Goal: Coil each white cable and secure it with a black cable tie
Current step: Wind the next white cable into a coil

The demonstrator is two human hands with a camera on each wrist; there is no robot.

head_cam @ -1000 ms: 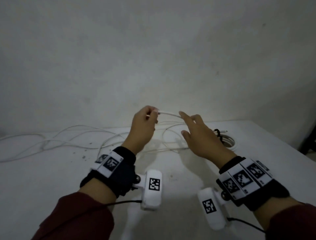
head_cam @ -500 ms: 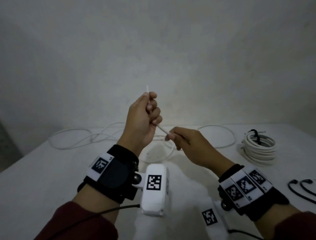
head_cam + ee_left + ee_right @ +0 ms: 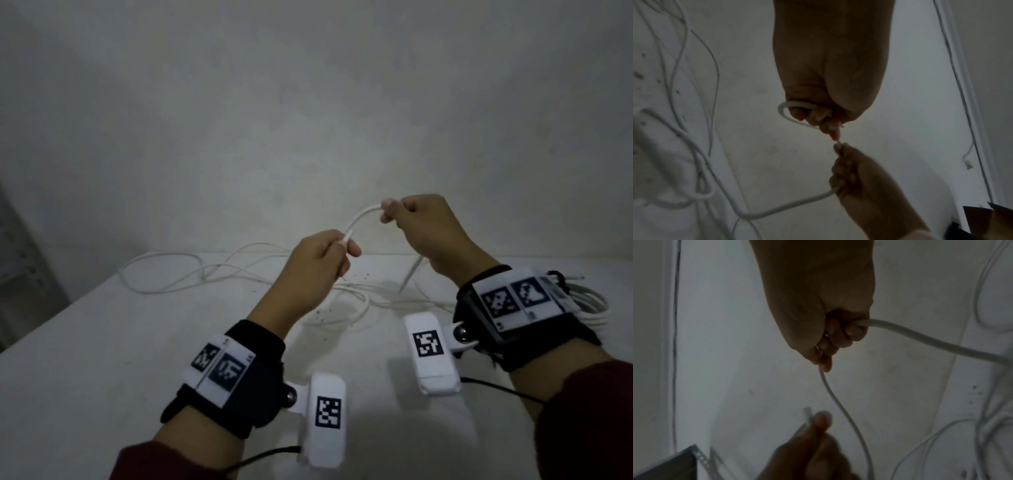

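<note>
A long white cable (image 3: 191, 274) lies in loose loops on the white table (image 3: 102, 342). Both hands hold one end of it above the table. My left hand (image 3: 346, 246) grips the cable near its tip, and a short arc of cable (image 3: 359, 216) bends from there up to my right hand (image 3: 390, 210), which grips it in a fist. Below the right fist the cable drops to the table (image 3: 411, 277). In the left wrist view a small loop (image 3: 785, 113) curls round the left hand's fingers (image 3: 818, 116). In the right wrist view the cable (image 3: 920, 337) leaves the right fist.
A coiled white cable (image 3: 589, 301) with a black tie (image 3: 558, 277) on it lies at the far right, partly behind my right wrist. A bare wall rises behind the table. A dark shelf edge (image 3: 20, 274) stands at the left. Small dark specks dot the table.
My right hand has risen up and to the right along the cable, while my left hand has come down. The cable now arcs between them.
</note>
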